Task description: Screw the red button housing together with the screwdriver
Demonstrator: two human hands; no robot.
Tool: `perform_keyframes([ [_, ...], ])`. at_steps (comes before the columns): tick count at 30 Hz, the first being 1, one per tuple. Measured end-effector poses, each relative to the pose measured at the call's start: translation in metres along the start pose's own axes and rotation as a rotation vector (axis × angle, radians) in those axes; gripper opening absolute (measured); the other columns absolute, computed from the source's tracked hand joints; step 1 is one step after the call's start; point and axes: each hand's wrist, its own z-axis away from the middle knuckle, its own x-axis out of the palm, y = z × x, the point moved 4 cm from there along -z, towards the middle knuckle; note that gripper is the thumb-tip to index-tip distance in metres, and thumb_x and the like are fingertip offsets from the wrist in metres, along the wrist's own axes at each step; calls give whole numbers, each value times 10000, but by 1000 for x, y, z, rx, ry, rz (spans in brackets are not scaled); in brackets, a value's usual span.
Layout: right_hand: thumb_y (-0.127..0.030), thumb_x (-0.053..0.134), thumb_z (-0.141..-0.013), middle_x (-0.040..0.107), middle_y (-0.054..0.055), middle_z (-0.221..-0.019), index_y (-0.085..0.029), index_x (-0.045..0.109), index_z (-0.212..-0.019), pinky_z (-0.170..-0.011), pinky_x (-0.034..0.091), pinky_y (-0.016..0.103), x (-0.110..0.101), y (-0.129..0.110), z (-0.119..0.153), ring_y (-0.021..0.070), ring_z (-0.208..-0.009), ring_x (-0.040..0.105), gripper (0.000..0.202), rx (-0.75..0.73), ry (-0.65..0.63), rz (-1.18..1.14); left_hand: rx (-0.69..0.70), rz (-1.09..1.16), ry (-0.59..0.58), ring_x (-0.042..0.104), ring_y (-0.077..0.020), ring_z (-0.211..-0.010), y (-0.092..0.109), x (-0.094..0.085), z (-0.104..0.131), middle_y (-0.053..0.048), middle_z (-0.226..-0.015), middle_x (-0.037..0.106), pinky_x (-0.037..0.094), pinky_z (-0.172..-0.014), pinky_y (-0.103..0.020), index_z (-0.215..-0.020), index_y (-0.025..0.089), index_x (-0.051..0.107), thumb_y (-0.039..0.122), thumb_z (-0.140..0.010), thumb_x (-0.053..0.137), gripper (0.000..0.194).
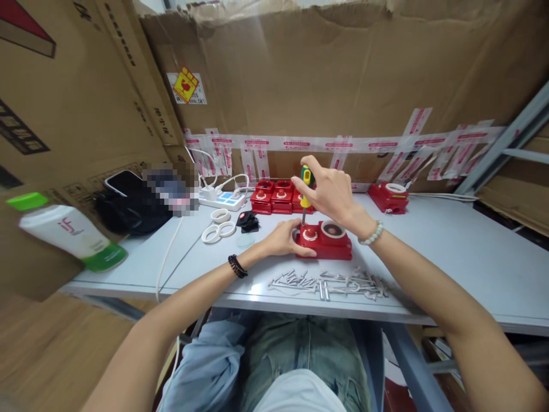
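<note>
On the table [450,246], flat before you: one red housing [330,250], the landmark. Your left hand [282,238]: grasping its left end, thumb along the near side, apparently bracing it against twisting. Your right hand [334,194]: fingers closed round the screwdriver [306,182], shaft upright at the housing's far-left corner, presumably to keep the tip square. Loose screws [295,279]: nearer you than the housing, seemingly for short reach. White rings [211,234]: left of it. Red units [282,197]: beyond it, partly masked by your right hand. Unclear: the screwdriver's tip and whatever it meets; your right palm, turned away.
</note>
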Motion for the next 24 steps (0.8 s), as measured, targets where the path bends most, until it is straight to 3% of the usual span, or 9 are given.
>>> perform_keyframes([
  [3,-294,455,-892,670,57,-907,-209,519,-1264,-648,388,296,2,0,0,183,-705,562,387,-74,-91,-189,4,-6,-1,634,-276,-901,0,0,0,-75,-940,688,495,-823,-391,-974,149,625,503,-558,863,595],
  [5,-292,482,-888,677,35,-910,-222,520,-1252,-655,401,283,3,-2,0,158,-673,554,372,-124,-149,-304,7,10,-7,632,-283,-924,0,0,-1,-76,-950,689,495,-837,-398,-998,154,625,492,-561,864,601],
  [10,-452,556,-873,648,51,-758,-209,602,-1149,-654,379,312,-1,-1,-1,209,-705,564,370,-25,-50,-37,5,12,-9,638,-281,-920,-1,1,-1,-75,-956,692,499,-834,-396,-1000,155,624,492,-560,865,604],
  [14,-237,568,-810,655,83,-1009,-202,517,-1261,-694,415,306,-6,-3,-2,199,-812,573,455,-119,-185,-200,10,0,-3,642,-280,-922,0,0,-1,-77,-956,693,499,-835,-390,-988,152,623,498,-563,862,598],
  [16,-195,579,-794,661,55,-997,-211,521,-1233,-687,422,289,-7,-5,-1,164,-750,566,443,-175,-274,-317,14,4,-2,642,-281,-931,0,0,-1,-74,-963,693,500,-841,-395,-1007,156,622,493,-570,859,601],
  [18,-277,621,-815,662,30,-861,-212,570,-1128,-659,410,290,-9,-4,-2,159,-680,549,324,-148,-258,-271,14,5,-3,641,-282,-931,1,0,0,-71,-972,692,503,-842,-403,-1015,160,621,488,-570,860,601],
  [20,-396,638,-826,638,32,-761,-203,593,-1050,-640,389,301,-9,-3,-3,178,-661,541,299,-79,-166,-120,9,4,-3,640,-281,-922,1,0,0,-70,-970,693,505,-838,-410,-1008,160,621,484,-569,861,596],
  [22,-408,612,-842,647,57,-809,-192,576,-1096,-640,381,305,-8,-3,-3,193,-694,549,335,-50,-114,-50,5,8,-2,642,-280,-911,0,0,0,-70,-958,694,507,-834,-413,-1004,158,622,481,-569,862,592],
  [24,-314,591,-841,658,70,-923,-189,527,-1186,-652,393,294,-4,-5,-2,176,-712,551,372,-95,-161,-142,10,10,-5,643,-278,-912,0,0,0,-70,-954,695,506,-835,-409,-1014,159,623,482,-575,860,595],
])
